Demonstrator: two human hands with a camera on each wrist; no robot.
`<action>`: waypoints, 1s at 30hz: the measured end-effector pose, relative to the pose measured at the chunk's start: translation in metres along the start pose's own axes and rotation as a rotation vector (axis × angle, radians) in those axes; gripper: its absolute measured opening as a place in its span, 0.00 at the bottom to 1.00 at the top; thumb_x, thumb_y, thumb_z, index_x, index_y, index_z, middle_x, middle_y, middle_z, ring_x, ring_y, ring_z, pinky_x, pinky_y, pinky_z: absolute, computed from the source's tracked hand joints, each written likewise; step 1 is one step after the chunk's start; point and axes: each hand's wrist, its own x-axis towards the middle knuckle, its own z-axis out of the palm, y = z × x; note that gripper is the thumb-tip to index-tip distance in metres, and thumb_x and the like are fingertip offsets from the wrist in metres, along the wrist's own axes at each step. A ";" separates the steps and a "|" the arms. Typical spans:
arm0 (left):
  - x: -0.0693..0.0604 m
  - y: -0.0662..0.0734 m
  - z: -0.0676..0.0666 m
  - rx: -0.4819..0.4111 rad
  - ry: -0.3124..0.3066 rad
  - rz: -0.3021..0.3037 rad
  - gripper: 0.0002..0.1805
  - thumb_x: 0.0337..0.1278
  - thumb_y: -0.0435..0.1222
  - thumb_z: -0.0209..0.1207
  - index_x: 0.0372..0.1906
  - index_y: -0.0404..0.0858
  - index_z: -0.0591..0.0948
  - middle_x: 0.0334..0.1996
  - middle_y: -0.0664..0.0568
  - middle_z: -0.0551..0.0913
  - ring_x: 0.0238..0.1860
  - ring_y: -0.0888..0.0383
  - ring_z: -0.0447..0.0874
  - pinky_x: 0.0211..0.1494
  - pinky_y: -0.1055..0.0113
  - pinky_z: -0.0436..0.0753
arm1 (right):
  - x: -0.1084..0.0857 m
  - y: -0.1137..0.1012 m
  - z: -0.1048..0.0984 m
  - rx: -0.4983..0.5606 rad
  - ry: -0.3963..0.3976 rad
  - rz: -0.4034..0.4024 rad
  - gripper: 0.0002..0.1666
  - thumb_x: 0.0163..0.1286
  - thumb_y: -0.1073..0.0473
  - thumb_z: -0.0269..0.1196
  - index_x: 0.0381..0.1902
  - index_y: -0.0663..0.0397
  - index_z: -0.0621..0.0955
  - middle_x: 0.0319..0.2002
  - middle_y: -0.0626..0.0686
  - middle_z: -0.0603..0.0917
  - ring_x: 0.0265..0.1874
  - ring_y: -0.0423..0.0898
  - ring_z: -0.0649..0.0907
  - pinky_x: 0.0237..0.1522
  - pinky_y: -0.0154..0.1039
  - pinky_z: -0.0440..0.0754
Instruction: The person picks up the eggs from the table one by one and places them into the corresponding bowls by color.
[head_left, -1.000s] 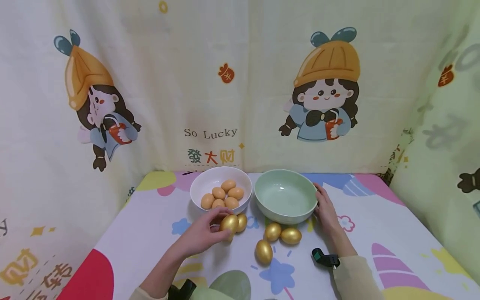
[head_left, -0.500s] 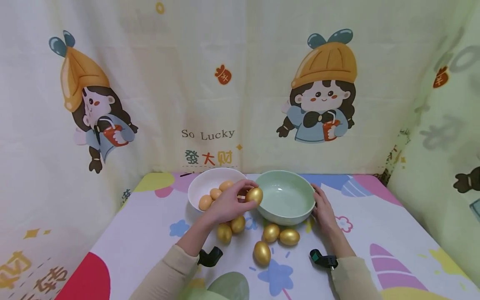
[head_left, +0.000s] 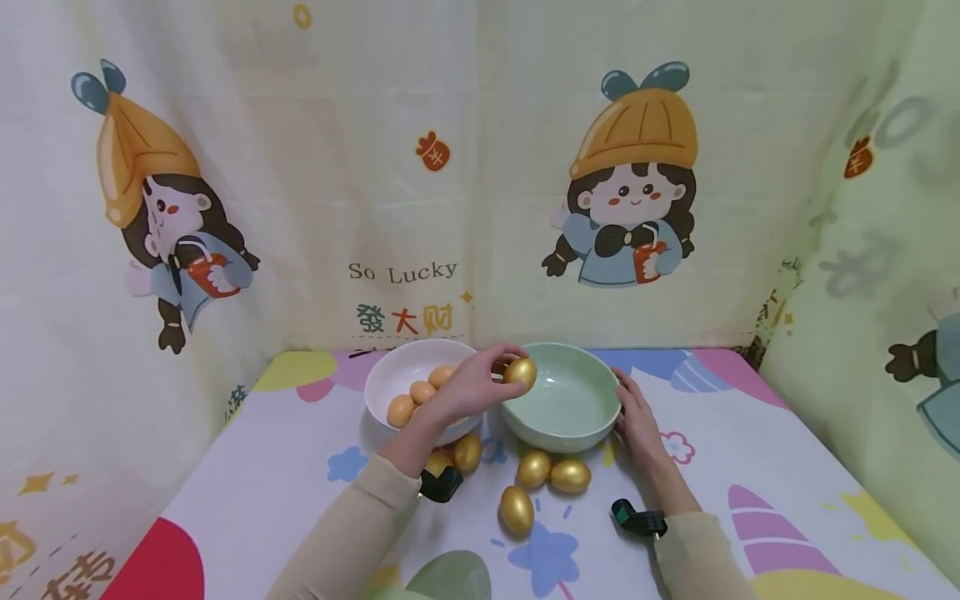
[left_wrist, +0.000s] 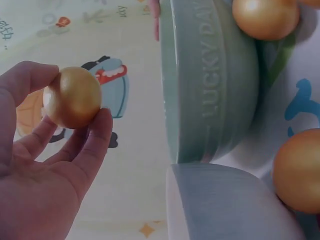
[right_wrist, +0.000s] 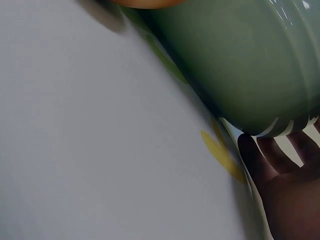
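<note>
The left hand [head_left: 472, 385] pinches a gold egg [head_left: 521, 375] between thumb and fingers, above the left rim of the green bowl [head_left: 558, 433]. In the left wrist view the same hand [left_wrist: 50, 185] holds the egg [left_wrist: 75, 97] clear of the bowl [left_wrist: 215, 85]. The right hand [head_left: 641, 425] rests its fingers against the green bowl's right side; the right wrist view shows this hand [right_wrist: 295, 185] touching the bowl wall [right_wrist: 240, 55]. Inside, the green bowl shows no eggs.
A white bowl [head_left: 382, 383] holding several brown eggs [head_left: 401, 410] stands left of the green one. Several gold eggs lie on the table in front, including one [head_left: 517, 511] nearest the viewer and a pair by the green bowl [head_left: 570, 476].
From beside the eggs in front of the white bowl, the left hand has lifted one gold egg and carried it up and right to the green bowl. The right hand stays at the bowl.
</note>
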 end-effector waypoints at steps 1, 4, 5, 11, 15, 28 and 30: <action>0.003 0.001 0.000 0.019 -0.004 -0.001 0.22 0.60 0.36 0.66 0.60 0.43 0.78 0.54 0.49 0.81 0.54 0.52 0.79 0.54 0.62 0.81 | 0.001 0.000 0.001 0.002 -0.002 -0.002 0.35 0.84 0.45 0.41 0.82 0.49 0.52 0.77 0.56 0.58 0.72 0.54 0.63 0.53 0.24 0.74; 0.013 0.000 -0.001 0.083 -0.026 0.001 0.21 0.60 0.35 0.67 0.58 0.42 0.79 0.53 0.47 0.81 0.53 0.52 0.80 0.52 0.64 0.82 | 0.000 -0.004 0.003 0.011 -0.015 0.002 0.34 0.84 0.46 0.40 0.82 0.49 0.52 0.77 0.56 0.59 0.71 0.54 0.65 0.53 0.24 0.74; 0.016 0.000 -0.001 0.108 -0.035 0.001 0.21 0.59 0.35 0.67 0.58 0.43 0.79 0.53 0.48 0.81 0.52 0.52 0.80 0.51 0.64 0.81 | 0.000 -0.005 0.003 0.009 -0.018 0.000 0.34 0.84 0.46 0.40 0.82 0.49 0.52 0.77 0.56 0.59 0.70 0.53 0.65 0.52 0.24 0.74; 0.033 -0.010 0.007 0.211 -0.116 0.010 0.21 0.59 0.37 0.67 0.57 0.44 0.79 0.54 0.48 0.83 0.52 0.54 0.80 0.53 0.65 0.79 | 0.001 0.000 0.001 0.004 -0.009 -0.008 0.34 0.84 0.44 0.40 0.82 0.48 0.52 0.76 0.57 0.61 0.69 0.53 0.67 0.53 0.25 0.75; 0.044 -0.021 0.019 0.261 -0.175 0.020 0.20 0.57 0.35 0.66 0.56 0.42 0.80 0.53 0.46 0.82 0.50 0.54 0.79 0.52 0.66 0.78 | 0.001 0.002 -0.001 0.018 -0.012 -0.016 0.35 0.84 0.45 0.40 0.82 0.50 0.51 0.76 0.58 0.60 0.70 0.55 0.66 0.53 0.25 0.76; 0.065 -0.038 0.041 0.341 -0.280 0.009 0.21 0.52 0.30 0.67 0.53 0.41 0.80 0.50 0.46 0.82 0.49 0.55 0.79 0.52 0.69 0.77 | 0.000 0.001 -0.001 -0.023 0.000 -0.013 0.34 0.85 0.46 0.40 0.82 0.48 0.52 0.77 0.58 0.59 0.71 0.55 0.65 0.52 0.23 0.74; 0.067 -0.037 0.042 0.364 -0.293 0.016 0.21 0.53 0.30 0.67 0.54 0.41 0.80 0.51 0.46 0.83 0.50 0.54 0.79 0.52 0.69 0.76 | 0.000 0.000 -0.002 -0.026 0.001 -0.016 0.34 0.85 0.46 0.39 0.82 0.48 0.52 0.77 0.58 0.59 0.71 0.55 0.65 0.52 0.23 0.74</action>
